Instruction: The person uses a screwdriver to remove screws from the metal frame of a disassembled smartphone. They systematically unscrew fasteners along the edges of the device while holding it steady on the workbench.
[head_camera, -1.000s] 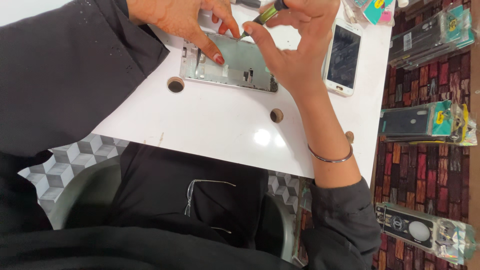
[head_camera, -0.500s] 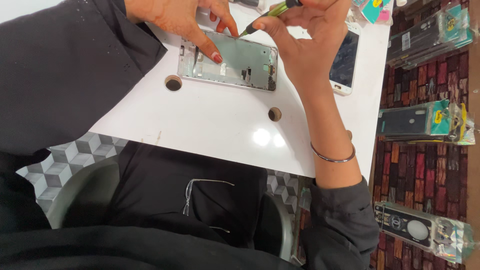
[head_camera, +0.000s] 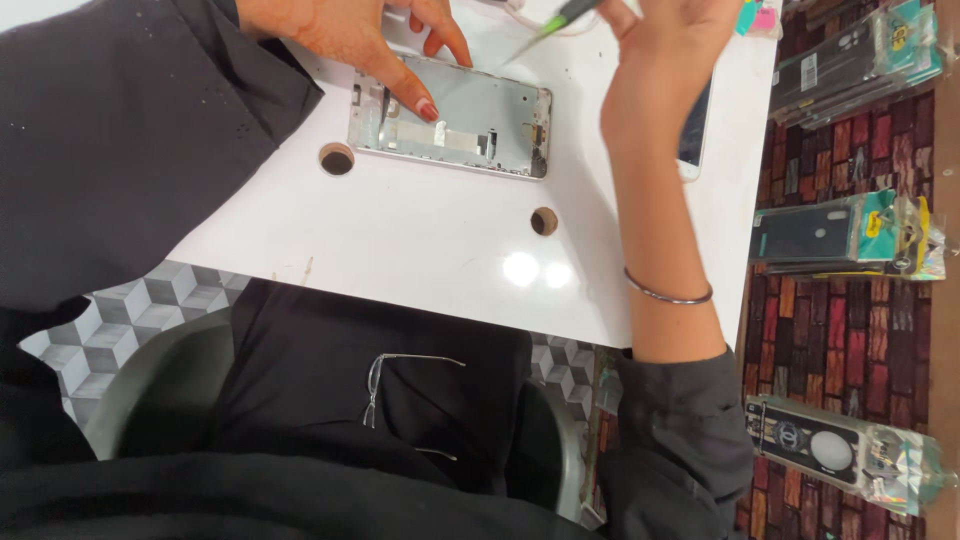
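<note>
An opened silver phone frame (head_camera: 470, 118) lies flat on the white table (head_camera: 420, 250). My left hand (head_camera: 350, 35) presses down on its left part with the index fingertip. My right hand (head_camera: 665, 55) is raised above the table to the right of the frame, gripping a green-handled tool (head_camera: 555, 22) whose tip points down-left toward the frame. A thin metal bangle (head_camera: 668, 295) circles my right wrist.
A second phone (head_camera: 693, 140) lies partly hidden behind my right forearm. Two round holes (head_camera: 337, 158) (head_camera: 544, 221) sit in the tabletop. Packaged phone cases (head_camera: 850, 235) hang on the brick-patterned wall at right. Glasses (head_camera: 400, 375) hang on my black clothing.
My right hand has lifted up and away to the right from the phone frame, carrying the tool with it. My left hand stays pressed on the frame.
</note>
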